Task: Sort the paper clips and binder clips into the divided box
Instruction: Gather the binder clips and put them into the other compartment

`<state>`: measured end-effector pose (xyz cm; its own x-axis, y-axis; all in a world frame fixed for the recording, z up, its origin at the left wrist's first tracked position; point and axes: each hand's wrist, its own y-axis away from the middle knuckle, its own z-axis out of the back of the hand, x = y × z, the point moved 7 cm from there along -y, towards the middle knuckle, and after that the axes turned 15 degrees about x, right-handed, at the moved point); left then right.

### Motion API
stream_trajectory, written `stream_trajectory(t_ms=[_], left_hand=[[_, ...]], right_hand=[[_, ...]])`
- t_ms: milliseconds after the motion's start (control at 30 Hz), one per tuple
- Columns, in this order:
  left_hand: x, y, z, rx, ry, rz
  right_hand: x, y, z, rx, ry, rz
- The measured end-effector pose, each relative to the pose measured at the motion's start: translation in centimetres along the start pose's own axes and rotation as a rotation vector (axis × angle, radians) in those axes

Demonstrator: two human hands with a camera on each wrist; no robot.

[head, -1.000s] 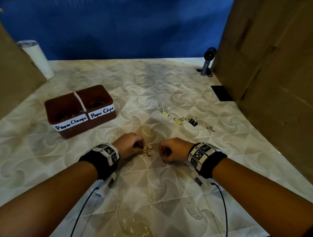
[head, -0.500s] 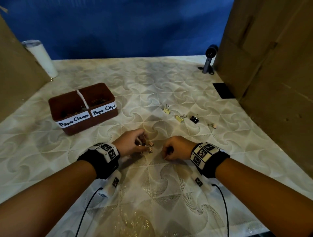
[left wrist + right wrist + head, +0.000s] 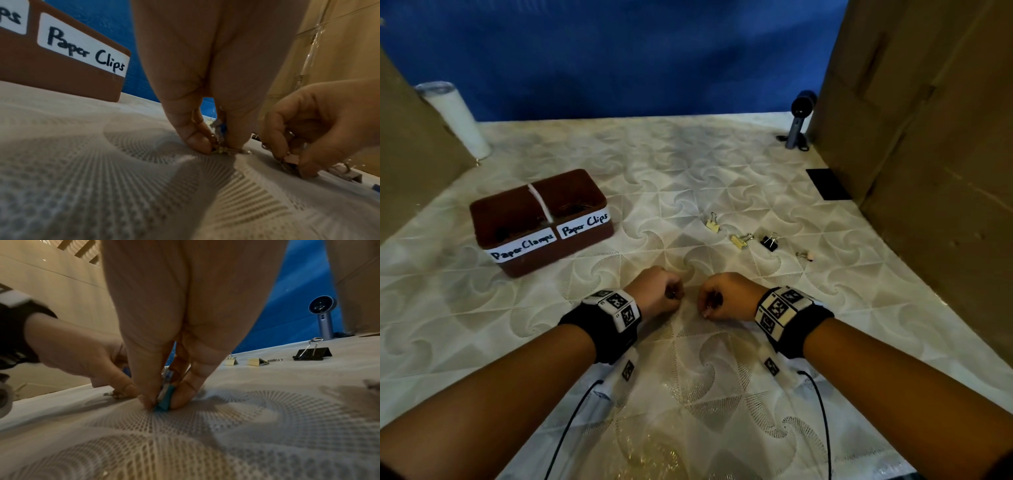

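Brown divided box labelled "Paper Clamps" and "Paper Clips" to your left, two yellow clips and a black clip lying loose to your right, teal clip on end against the cloth.

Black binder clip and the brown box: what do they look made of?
Black binder clip: likely painted sheet metal, matte body, with shiny bare wire handles standing up. Brown box: probably moulded plastic, going by its smooth walls and rounded corners; white paper-like labels are stuck on its front. Neither is certain from looks alone.
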<state>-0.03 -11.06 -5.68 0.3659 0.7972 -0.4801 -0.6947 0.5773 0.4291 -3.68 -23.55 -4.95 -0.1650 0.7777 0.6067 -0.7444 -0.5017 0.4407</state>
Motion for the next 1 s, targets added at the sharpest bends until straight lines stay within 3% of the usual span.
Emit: stream_trajectory(t_ms=[167,333,533,600,700,800,933,1000], left_hand=[[1.9,0.5,0.6,-0.067,0.195,-0.021],[4.6,4.1,5.2,-0.214,0.343,-0.055],[11.3,11.2,15.1,-0.501,0.33,0.02],[14.5,12.4,17.2,-0.575,0.426,0.053],[18.8,11.9,18.4,-0.546,0.583,0.133],[21.4,10.5,18.8,-0.504,0.596,0.203],[21.6,10.5,20.2,-0.559,0.644,0.195],[20.4,10.7,20.8,-0.592,0.618,0.158]], right_hand=[[0.9,-0.3,1.2,-0.021,0.018,0.015],[4.6,-2.4,4.9,-0.151,0.128,0.086],[14.2,-8.8,8.1,-0.318,0.078,0.282],[17.6,-11.3,8.1,-0.379,0.043,0.331],[22.0,-15.6,7.5,-0.43,-0.015,0.364],[23.9,-19.2,7.3,-0.476,-0.091,0.294],[25.2,-21.8,5.7,-0.353,-0.056,0.242],[24.9,-20.9,5.7,-0.385,-0.072,0.274]])
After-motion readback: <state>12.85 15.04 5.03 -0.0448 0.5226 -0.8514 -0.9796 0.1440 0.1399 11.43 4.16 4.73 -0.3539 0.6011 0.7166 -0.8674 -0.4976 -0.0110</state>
